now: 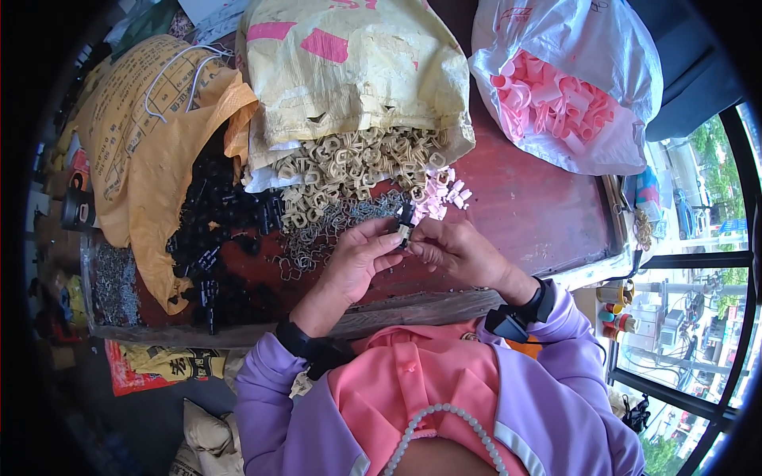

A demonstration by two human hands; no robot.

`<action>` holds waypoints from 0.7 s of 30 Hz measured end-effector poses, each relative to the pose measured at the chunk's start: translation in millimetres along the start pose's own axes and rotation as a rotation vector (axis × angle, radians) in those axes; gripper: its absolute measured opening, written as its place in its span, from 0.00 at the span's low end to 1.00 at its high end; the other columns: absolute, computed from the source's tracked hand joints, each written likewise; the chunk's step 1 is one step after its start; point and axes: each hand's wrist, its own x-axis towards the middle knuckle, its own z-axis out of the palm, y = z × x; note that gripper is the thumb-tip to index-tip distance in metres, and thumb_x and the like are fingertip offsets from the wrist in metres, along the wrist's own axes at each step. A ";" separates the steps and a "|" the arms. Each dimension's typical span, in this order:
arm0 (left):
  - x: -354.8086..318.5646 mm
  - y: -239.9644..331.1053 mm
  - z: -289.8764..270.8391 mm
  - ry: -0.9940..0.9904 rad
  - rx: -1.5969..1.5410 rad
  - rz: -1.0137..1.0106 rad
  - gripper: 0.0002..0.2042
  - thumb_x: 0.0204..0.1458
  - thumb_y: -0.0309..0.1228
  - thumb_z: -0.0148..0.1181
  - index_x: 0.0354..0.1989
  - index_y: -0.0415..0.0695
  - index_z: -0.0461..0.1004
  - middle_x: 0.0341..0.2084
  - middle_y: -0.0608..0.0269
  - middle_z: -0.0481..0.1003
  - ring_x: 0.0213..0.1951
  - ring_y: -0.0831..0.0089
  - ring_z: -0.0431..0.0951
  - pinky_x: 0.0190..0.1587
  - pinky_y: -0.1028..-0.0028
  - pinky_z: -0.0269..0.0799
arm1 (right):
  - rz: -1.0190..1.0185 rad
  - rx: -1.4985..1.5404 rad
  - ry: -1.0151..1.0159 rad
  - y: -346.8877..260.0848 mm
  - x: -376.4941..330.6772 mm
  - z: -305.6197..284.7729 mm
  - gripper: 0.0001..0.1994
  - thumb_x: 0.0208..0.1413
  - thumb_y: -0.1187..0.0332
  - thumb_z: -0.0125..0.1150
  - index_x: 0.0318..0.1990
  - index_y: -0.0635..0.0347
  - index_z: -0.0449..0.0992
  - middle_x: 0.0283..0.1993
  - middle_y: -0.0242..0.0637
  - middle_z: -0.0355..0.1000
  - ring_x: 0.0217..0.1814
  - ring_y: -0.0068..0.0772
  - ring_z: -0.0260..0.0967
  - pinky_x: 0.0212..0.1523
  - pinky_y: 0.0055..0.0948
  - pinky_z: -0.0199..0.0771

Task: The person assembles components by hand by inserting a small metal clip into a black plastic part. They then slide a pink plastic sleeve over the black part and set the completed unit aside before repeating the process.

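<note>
Where the two hands meet over the near part of a dark red table [524,218], a small black piece [407,213] with a paler section sits at the fingertips, its far end pointing away from the person. The left hand [359,255] pinches it between thumb and fingers. The right hand [459,250] has its fingers curled in close on the piece's right side; from where I stand, I cannot tell whether they grip anything.

Just beyond the hands lie pale pink pieces [439,195], and to their left a spread of grey metal rings [337,218]. Farther off, beige clips [349,163] spill from the mouth of a pale yellow sack [357,75]. On the left, black parts [214,202] are heaped beside an orange sack [131,151], some strewn toward the near edge. At the far right, a white bag [571,32] lies open on bright pink curved pieces [556,99]. Dark bands circle both wrists below purple sleeves [567,325], and a window [702,305] stands to the right.
</note>
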 end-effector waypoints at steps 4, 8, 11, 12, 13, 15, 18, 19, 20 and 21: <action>1.9 1.3 3.0 -0.004 0.030 -0.036 0.13 0.46 0.24 0.52 0.42 0.40 0.66 0.33 0.62 0.72 0.33 0.74 0.73 0.35 0.78 0.71 | -0.186 -0.319 0.180 -0.6 1.1 -1.7 0.06 0.47 0.71 0.54 0.29 0.64 0.65 0.19 0.38 0.62 0.20 0.30 0.64 0.22 0.26 0.64; 5.7 1.7 7.7 -0.086 0.050 -0.088 0.13 0.46 0.25 0.51 0.42 0.40 0.67 0.33 0.62 0.72 0.34 0.74 0.73 0.35 0.79 0.71 | -0.095 -0.192 0.335 2.5 -0.3 0.1 0.06 0.48 0.71 0.54 0.29 0.64 0.66 0.24 0.37 0.64 0.24 0.25 0.64 0.25 0.23 0.64; 7.1 1.3 10.0 -0.099 0.063 -0.111 0.12 0.48 0.25 0.50 0.42 0.39 0.67 0.33 0.62 0.72 0.33 0.73 0.73 0.34 0.79 0.71 | -0.343 -0.331 0.454 15.4 -1.5 2.1 0.07 0.45 0.71 0.57 0.30 0.63 0.68 0.23 0.35 0.62 0.23 0.28 0.63 0.23 0.26 0.63; 6.7 0.4 10.7 -0.097 0.062 -0.119 0.11 0.48 0.26 0.49 0.41 0.39 0.67 0.32 0.62 0.72 0.33 0.73 0.73 0.34 0.79 0.71 | -0.340 -0.333 0.478 19.7 -1.4 0.1 0.07 0.45 0.71 0.57 0.30 0.63 0.68 0.23 0.35 0.62 0.23 0.28 0.63 0.23 0.26 0.63; 7.1 -0.5 11.6 -0.113 0.077 -0.131 0.11 0.48 0.26 0.49 0.41 0.39 0.67 0.32 0.62 0.72 0.33 0.73 0.73 0.34 0.79 0.71 | -0.449 -0.466 0.475 24.4 -1.4 -2.0 0.07 0.44 0.71 0.57 0.31 0.62 0.69 0.23 0.35 0.62 0.23 0.29 0.63 0.23 0.27 0.63; 7.1 -3.8 11.8 -0.128 0.062 -0.145 0.12 0.48 0.28 0.51 0.40 0.39 0.68 0.31 0.62 0.72 0.30 0.75 0.73 0.33 0.81 0.70 | -0.655 -0.733 0.449 31.9 -2.3 -5.5 0.09 0.42 0.71 0.58 0.32 0.62 0.70 0.23 0.34 0.62 0.23 0.31 0.62 0.23 0.27 0.63; 13.6 -2.8 15.1 -0.158 0.098 -0.164 0.12 0.48 0.30 0.52 0.40 0.39 0.68 0.30 0.62 0.72 0.28 0.76 0.73 0.31 0.82 0.70 | -0.762 -0.768 0.457 33.6 -0.9 -13.9 0.11 0.40 0.69 0.58 0.33 0.60 0.69 0.22 0.33 0.60 0.20 0.31 0.60 0.20 0.27 0.61; 15.8 -1.6 16.6 -0.174 0.132 -0.165 0.12 0.48 0.30 0.52 0.39 0.38 0.68 0.29 0.62 0.72 0.27 0.77 0.73 0.30 0.83 0.70 | -0.821 -0.785 0.449 34.6 -0.2 -18.0 0.11 0.39 0.68 0.59 0.33 0.60 0.69 0.21 0.33 0.59 0.19 0.31 0.60 0.19 0.27 0.61; 17.7 -0.4 17.7 -0.190 0.165 -0.165 0.12 0.48 0.31 0.51 0.39 0.38 0.68 0.28 0.62 0.72 0.26 0.77 0.73 0.29 0.83 0.70 | -0.814 -0.784 0.460 36.8 -1.1 -23.8 0.11 0.39 0.68 0.59 0.33 0.60 0.69 0.21 0.33 0.59 0.19 0.31 0.60 0.19 0.27 0.61; 19.0 1.3 18.6 -0.194 0.170 -0.174 0.12 0.48 0.31 0.51 0.39 0.38 0.68 0.28 0.62 0.72 0.26 0.77 0.73 0.29 0.83 0.70 | -0.797 -0.812 0.480 39.9 -3.6 -32.3 0.11 0.39 0.68 0.58 0.32 0.60 0.68 0.21 0.33 0.58 0.20 0.32 0.60 0.19 0.27 0.61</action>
